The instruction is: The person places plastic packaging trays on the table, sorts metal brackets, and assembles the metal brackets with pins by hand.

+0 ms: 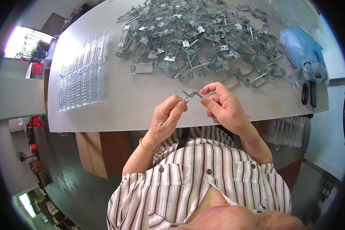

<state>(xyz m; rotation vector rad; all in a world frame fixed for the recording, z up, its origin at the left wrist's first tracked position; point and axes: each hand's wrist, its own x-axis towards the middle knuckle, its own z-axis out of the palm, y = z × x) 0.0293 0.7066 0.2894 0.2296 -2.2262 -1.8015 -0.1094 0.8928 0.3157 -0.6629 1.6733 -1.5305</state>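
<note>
A small grey metal bracket (pixel 188 94) with a thin arm is held up over the near edge of the table. My left hand (pixel 166 116) pinches its lower left end between thumb and curled fingers. On the other side, my right hand (pixel 227 107) has its thumb and fingers at the bracket's right arm, gripping the tip. The fingertips partly cover both ends. Just beyond my hands lies a large tangled pile of similar metal brackets (pixel 186 43), with plates and thin rods.
Clear plastic trays (pixel 82 74) with rows of pockets lie at the left of the white table (pixel 122 99). At the right are a blue plastic bag (pixel 301 42), a clear cup-like container (pixel 296 75) and a black-handled tool (pixel 305 94). A cardboard box (pixel 103 153) stands below the table.
</note>
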